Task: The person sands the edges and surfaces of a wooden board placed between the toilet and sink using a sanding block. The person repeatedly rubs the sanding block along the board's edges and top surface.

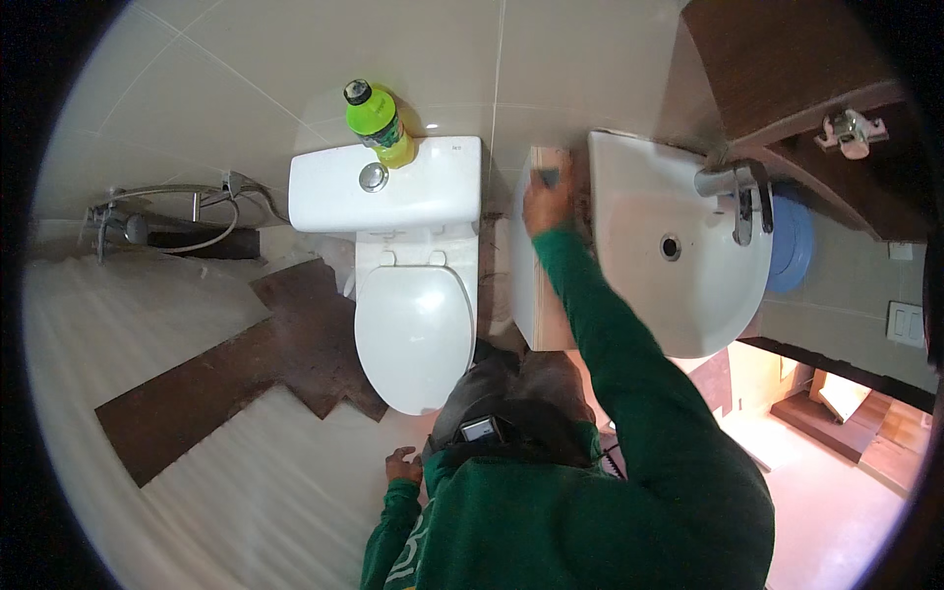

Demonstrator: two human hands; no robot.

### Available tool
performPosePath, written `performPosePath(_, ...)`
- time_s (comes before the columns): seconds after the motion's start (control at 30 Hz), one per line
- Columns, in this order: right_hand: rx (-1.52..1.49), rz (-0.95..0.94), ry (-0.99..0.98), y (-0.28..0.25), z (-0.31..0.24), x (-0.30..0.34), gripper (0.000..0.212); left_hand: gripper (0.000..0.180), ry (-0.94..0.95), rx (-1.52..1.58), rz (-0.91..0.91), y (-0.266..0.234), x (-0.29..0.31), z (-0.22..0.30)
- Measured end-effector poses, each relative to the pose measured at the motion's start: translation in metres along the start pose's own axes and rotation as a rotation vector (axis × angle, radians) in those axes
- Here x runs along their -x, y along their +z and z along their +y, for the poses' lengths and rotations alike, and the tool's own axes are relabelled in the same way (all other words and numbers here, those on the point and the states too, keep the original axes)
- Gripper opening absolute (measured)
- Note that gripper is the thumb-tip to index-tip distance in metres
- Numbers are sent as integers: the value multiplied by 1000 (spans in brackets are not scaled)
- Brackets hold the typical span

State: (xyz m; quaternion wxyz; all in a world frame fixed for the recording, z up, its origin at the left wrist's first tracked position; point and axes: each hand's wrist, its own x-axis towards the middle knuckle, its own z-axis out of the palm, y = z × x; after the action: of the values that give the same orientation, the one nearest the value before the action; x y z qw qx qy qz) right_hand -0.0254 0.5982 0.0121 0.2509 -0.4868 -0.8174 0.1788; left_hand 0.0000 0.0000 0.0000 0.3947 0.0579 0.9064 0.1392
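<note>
White cabinet (527,305) at centre of frame, right hand (548,205) bent over its upper end, cannot tell if pinching anything, left hand (403,465) half-open, lower centre, toilet (415,320) left of centre, bottle (379,120) atop, sink (708,285) right.

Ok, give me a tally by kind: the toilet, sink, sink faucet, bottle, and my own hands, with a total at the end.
Toilet: 1
Sink: 1
Sink faucet: 1
Bottle: 1
Hands: 2, the left hand and the right hand
Total: 6
</note>
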Motion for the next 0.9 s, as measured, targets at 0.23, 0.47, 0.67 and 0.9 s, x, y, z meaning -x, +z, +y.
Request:
performPosePath(0.23,55,-132,-104,-64,-38,116,30,30,-24,240,-17,24,-6,-57)
performPosePath(0.47,121,23,-134,-15,-17,25,33,32,173,4,78,-11,-15,1)
performPosePath(0.67,-74,-81,-57,-23,-10,106,33,33,-71,164,-2,-8,-10,-16)
performPosePath(0.9,77,90,-95,-12,-3,46,30,32,61,25,2,-9,-4,-3)
